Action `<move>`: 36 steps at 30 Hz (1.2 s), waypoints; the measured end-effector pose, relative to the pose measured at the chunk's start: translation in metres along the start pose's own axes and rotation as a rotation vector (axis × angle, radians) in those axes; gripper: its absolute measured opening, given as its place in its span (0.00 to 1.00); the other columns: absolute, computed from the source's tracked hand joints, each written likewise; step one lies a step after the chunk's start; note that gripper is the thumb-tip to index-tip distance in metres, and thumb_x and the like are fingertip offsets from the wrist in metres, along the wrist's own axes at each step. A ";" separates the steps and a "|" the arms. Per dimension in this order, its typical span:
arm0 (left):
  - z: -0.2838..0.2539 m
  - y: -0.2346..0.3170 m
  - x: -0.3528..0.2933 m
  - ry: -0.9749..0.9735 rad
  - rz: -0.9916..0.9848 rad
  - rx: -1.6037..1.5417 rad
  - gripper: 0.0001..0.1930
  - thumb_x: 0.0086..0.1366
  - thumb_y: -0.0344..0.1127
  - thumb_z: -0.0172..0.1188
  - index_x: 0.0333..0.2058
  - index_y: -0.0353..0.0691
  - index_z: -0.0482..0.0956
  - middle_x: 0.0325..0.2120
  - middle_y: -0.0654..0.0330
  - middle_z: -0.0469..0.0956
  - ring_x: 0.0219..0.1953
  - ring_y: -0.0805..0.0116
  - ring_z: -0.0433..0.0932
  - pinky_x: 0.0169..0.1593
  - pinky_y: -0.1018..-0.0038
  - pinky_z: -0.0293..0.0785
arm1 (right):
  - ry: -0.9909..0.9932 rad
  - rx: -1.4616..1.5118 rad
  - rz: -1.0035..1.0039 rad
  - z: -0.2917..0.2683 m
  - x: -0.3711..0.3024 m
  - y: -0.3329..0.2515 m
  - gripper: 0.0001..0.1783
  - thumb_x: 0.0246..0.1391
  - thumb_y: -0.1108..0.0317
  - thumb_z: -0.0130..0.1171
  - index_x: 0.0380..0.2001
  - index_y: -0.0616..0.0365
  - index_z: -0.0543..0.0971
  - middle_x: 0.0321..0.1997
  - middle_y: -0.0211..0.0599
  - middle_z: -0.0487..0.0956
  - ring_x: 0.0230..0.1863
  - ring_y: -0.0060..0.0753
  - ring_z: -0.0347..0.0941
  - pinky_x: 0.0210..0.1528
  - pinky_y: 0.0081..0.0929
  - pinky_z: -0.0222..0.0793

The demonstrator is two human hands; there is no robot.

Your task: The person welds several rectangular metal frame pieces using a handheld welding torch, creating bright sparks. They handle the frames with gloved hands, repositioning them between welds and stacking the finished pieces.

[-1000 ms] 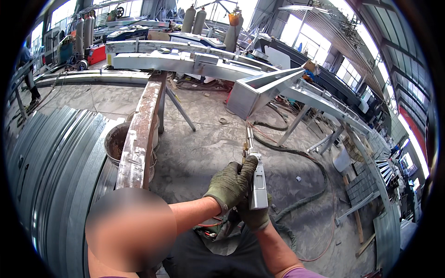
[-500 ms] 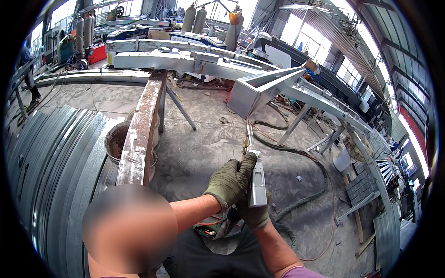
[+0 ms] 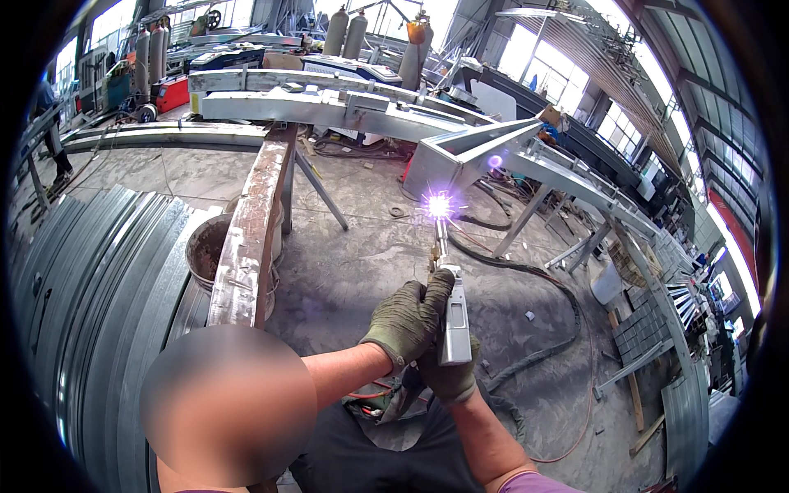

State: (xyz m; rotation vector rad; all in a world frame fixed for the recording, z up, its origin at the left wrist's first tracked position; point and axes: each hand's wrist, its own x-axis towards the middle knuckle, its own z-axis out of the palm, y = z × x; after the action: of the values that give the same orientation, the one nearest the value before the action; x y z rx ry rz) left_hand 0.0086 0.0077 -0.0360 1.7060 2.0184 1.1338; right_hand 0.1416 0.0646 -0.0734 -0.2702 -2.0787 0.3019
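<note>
Both my hands wear dark green gloves and are closed on a silver, gun-shaped welding torch (image 3: 457,316). My left hand (image 3: 409,323) wraps round its front part, thumb along the side. Lower down, my right hand (image 3: 450,376) grips the handle, its fingers partly hidden under the torch body. The slim nozzle points away from me, toward the lower corner of a galvanized metal frame (image 3: 436,168). A bright violet-white arc with sparks (image 3: 440,205) burns at the nozzle tip and hides the exact spot of contact.
To the left, a rusty steel beam (image 3: 246,238) runs away from me beside a bucket (image 3: 205,246). Stacked galvanized profiles (image 3: 99,287) lie at far left. A dark hose (image 3: 546,349) curls over the floor at right, near a white bucket (image 3: 606,283). Gas cylinders (image 3: 355,35) stand behind.
A bright arc with sparks has appeared at the torch tip by the frame's corner. My hands and the torch have barely moved.
</note>
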 end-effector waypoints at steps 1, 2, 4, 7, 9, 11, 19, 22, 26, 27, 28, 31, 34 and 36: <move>0.001 -0.001 0.000 -0.001 -0.016 -0.013 0.31 0.69 0.32 0.56 0.70 0.39 0.64 0.43 0.42 0.79 0.44 0.40 0.82 0.47 0.49 0.78 | 0.002 -0.002 0.002 0.000 0.000 -0.001 0.10 0.50 0.73 0.67 0.38 0.57 0.83 0.31 0.41 0.82 0.29 0.48 0.81 0.32 0.39 0.77; 0.002 -0.002 0.000 -0.002 -0.032 -0.026 0.30 0.69 0.32 0.56 0.69 0.39 0.64 0.43 0.42 0.80 0.44 0.40 0.82 0.47 0.50 0.78 | 0.004 -0.004 0.004 0.000 0.000 -0.002 0.10 0.50 0.73 0.67 0.38 0.57 0.83 0.31 0.40 0.82 0.29 0.48 0.81 0.32 0.39 0.77; 0.003 -0.001 0.002 -0.015 -0.081 -0.050 0.27 0.72 0.32 0.54 0.69 0.39 0.65 0.43 0.42 0.80 0.43 0.41 0.82 0.46 0.50 0.79 | -0.046 -0.004 0.070 -0.002 -0.004 -0.001 0.14 0.58 0.65 0.68 0.45 0.56 0.83 0.38 0.42 0.85 0.37 0.48 0.84 0.39 0.38 0.78; 0.001 0.002 0.001 -0.017 -0.093 -0.051 0.23 0.77 0.37 0.50 0.66 0.38 0.67 0.43 0.42 0.80 0.42 0.41 0.82 0.46 0.51 0.79 | -0.072 0.016 0.108 -0.002 -0.014 0.006 0.17 0.62 0.64 0.68 0.51 0.59 0.83 0.43 0.42 0.86 0.43 0.44 0.86 0.44 0.36 0.79; 0.002 0.002 0.002 -0.009 -0.140 -0.109 0.21 0.80 0.42 0.47 0.64 0.37 0.69 0.42 0.43 0.81 0.42 0.41 0.82 0.46 0.52 0.79 | -0.044 0.039 0.092 0.000 -0.014 0.007 0.15 0.58 0.66 0.67 0.47 0.58 0.82 0.39 0.40 0.84 0.38 0.42 0.84 0.40 0.36 0.78; 0.001 0.001 0.002 -0.009 -0.216 -0.192 0.22 0.82 0.47 0.43 0.61 0.36 0.71 0.41 0.42 0.81 0.42 0.41 0.82 0.46 0.51 0.78 | 0.005 0.074 0.068 0.004 -0.009 0.004 0.11 0.53 0.68 0.66 0.40 0.57 0.82 0.32 0.38 0.82 0.31 0.42 0.82 0.32 0.36 0.75; 0.001 0.001 0.001 -0.003 -0.100 -0.075 0.24 0.80 0.51 0.43 0.64 0.44 0.71 0.44 0.39 0.80 0.47 0.39 0.82 0.52 0.49 0.76 | 0.023 -0.005 0.007 0.003 -0.005 -0.001 0.12 0.51 0.70 0.67 0.40 0.57 0.82 0.32 0.40 0.81 0.30 0.46 0.81 0.32 0.38 0.77; 0.010 -0.007 -0.006 0.196 0.184 0.118 0.26 0.71 0.32 0.57 0.66 0.36 0.67 0.41 0.40 0.80 0.42 0.39 0.82 0.46 0.48 0.78 | -0.004 -0.018 0.032 -0.001 -0.005 -0.005 0.14 0.56 0.66 0.68 0.44 0.57 0.83 0.35 0.40 0.84 0.33 0.46 0.84 0.35 0.36 0.78; 0.011 -0.008 -0.002 0.078 0.082 0.062 0.30 0.68 0.32 0.59 0.67 0.36 0.65 0.42 0.41 0.80 0.44 0.39 0.81 0.47 0.49 0.78 | -0.026 -0.059 0.016 -0.001 -0.005 -0.003 0.12 0.54 0.68 0.68 0.42 0.57 0.83 0.33 0.41 0.83 0.31 0.48 0.82 0.34 0.38 0.77; 0.012 -0.008 -0.002 0.082 0.093 0.069 0.30 0.67 0.32 0.59 0.68 0.36 0.65 0.42 0.41 0.80 0.44 0.39 0.81 0.47 0.49 0.78 | -0.028 -0.056 0.008 -0.002 -0.005 -0.002 0.12 0.52 0.69 0.68 0.41 0.57 0.82 0.31 0.42 0.81 0.30 0.49 0.81 0.33 0.39 0.77; 0.012 -0.008 -0.002 0.085 0.105 0.076 0.31 0.67 0.32 0.59 0.68 0.36 0.65 0.42 0.41 0.80 0.45 0.39 0.81 0.47 0.49 0.78 | -0.013 -0.016 0.023 -0.001 -0.006 -0.001 0.11 0.52 0.70 0.68 0.40 0.57 0.82 0.31 0.42 0.81 0.30 0.49 0.81 0.33 0.39 0.77; 0.014 -0.012 -0.001 0.077 0.116 0.095 0.34 0.66 0.32 0.61 0.69 0.35 0.63 0.43 0.42 0.80 0.44 0.39 0.81 0.47 0.49 0.78 | 0.009 0.043 0.037 0.002 -0.009 0.003 0.10 0.52 0.70 0.68 0.39 0.57 0.83 0.30 0.41 0.82 0.30 0.48 0.81 0.32 0.38 0.77; 0.011 -0.010 -0.007 0.119 0.182 0.159 0.34 0.66 0.32 0.60 0.70 0.39 0.62 0.43 0.43 0.79 0.44 0.39 0.81 0.47 0.49 0.78 | 0.004 0.059 0.032 0.001 -0.009 0.004 0.10 0.52 0.71 0.67 0.39 0.57 0.83 0.31 0.41 0.83 0.30 0.47 0.82 0.33 0.37 0.77; 0.007 0.000 -0.007 0.028 0.071 0.081 0.35 0.66 0.32 0.60 0.71 0.43 0.62 0.43 0.44 0.79 0.44 0.39 0.81 0.46 0.49 0.78 | 0.035 0.192 0.084 -0.002 -0.009 -0.001 0.10 0.52 0.71 0.68 0.39 0.57 0.83 0.32 0.41 0.83 0.31 0.46 0.82 0.34 0.36 0.78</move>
State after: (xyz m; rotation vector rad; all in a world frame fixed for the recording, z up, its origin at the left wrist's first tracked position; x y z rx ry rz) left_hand 0.0150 0.0036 -0.0424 1.8241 2.0619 1.1179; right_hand 0.1477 0.0611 -0.0795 -0.2449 -1.9905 0.5404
